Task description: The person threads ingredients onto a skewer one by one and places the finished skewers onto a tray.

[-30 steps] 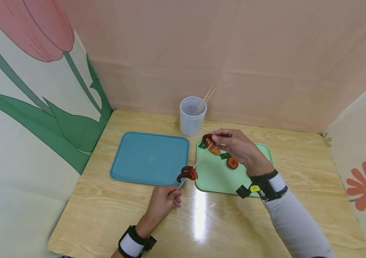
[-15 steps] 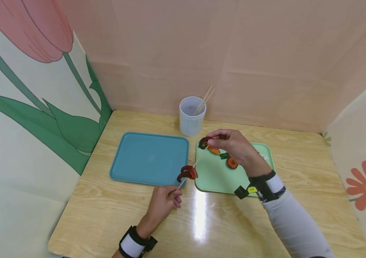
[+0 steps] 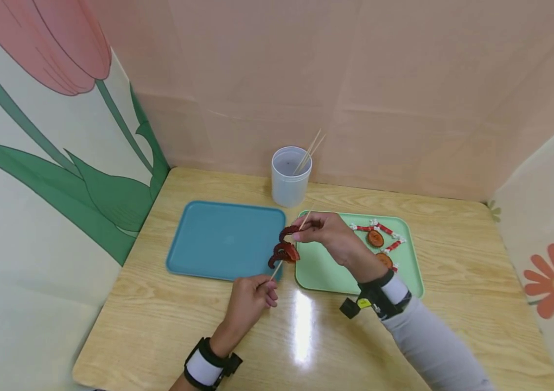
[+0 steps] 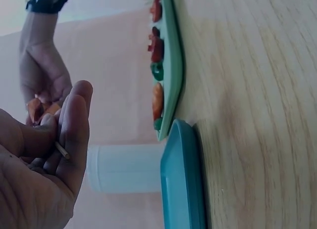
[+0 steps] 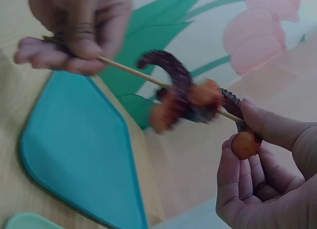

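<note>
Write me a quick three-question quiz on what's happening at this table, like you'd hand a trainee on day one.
1. Which hand grips the nearer end of the skewer?
2. True or false: the thin sticks lie on the blue tray.
3. Where do the red-and-white pieces lie?
a) in the cup
b) on the green tray
c) on the bare tabletop

Key:
1. The left hand.
2. False; they stand in the white cup.
3. b, on the green tray.
</note>
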